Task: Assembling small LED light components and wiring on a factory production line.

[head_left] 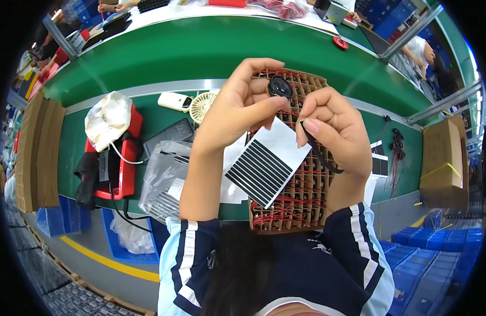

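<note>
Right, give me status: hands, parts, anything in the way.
Left hand gripping round black part. Right hand pinching black strip. Striped sheet hiding some of the divided cardboard box from view.

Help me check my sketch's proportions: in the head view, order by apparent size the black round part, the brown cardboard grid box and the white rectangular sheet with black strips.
1. Brown cardboard grid box, partly covered
2. White rectangular sheet with black strips
3. Black round part

Pale fan (201, 107) near a red bin (129, 178); at right, a cardboard box (441, 160) and, seemingly, blue crates (426, 263).
</note>
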Demonstrator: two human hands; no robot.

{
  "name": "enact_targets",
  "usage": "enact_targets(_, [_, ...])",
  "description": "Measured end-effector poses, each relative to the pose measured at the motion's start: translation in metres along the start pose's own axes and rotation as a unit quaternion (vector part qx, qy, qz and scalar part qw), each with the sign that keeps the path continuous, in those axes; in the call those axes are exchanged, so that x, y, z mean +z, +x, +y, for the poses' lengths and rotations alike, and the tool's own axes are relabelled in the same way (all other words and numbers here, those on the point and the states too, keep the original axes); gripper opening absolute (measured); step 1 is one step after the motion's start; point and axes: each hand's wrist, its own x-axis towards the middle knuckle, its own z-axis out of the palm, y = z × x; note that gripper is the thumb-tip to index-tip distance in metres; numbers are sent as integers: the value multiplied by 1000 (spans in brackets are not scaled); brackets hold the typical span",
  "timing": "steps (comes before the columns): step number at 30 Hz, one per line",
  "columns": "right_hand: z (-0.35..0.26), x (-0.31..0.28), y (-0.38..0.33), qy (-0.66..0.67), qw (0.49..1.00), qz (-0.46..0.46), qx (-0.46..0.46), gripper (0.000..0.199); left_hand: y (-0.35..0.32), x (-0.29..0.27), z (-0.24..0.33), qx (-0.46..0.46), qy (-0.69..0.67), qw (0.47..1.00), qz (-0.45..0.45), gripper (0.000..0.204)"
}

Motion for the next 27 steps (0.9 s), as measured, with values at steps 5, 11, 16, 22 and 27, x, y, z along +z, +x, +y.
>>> enact_targets(5, [1, 4, -3, 22, 998, 44, -46, 9, -11, 9, 6, -17, 28, 999, -6, 39])
enact_targets(11, [-1, 7, -7, 11, 995, 61, -82, 9, -18, 19, 11, 13, 70, 997, 20, 39])
enact_targets(16, [3, 8, -5, -7, 993, 69, -96, 8, -22, 21, 10, 38, 113, 993, 21, 37])
enact_targets(22, [10, 7, -4, -18, 988, 62, -139, 10, -25, 22, 12, 41, 158, 986, 39, 35])
enact_targets(27, [10, 8, -3, -58, 986, 67, -144, 14, -26, 23, 10, 48, 174, 983, 43, 35])
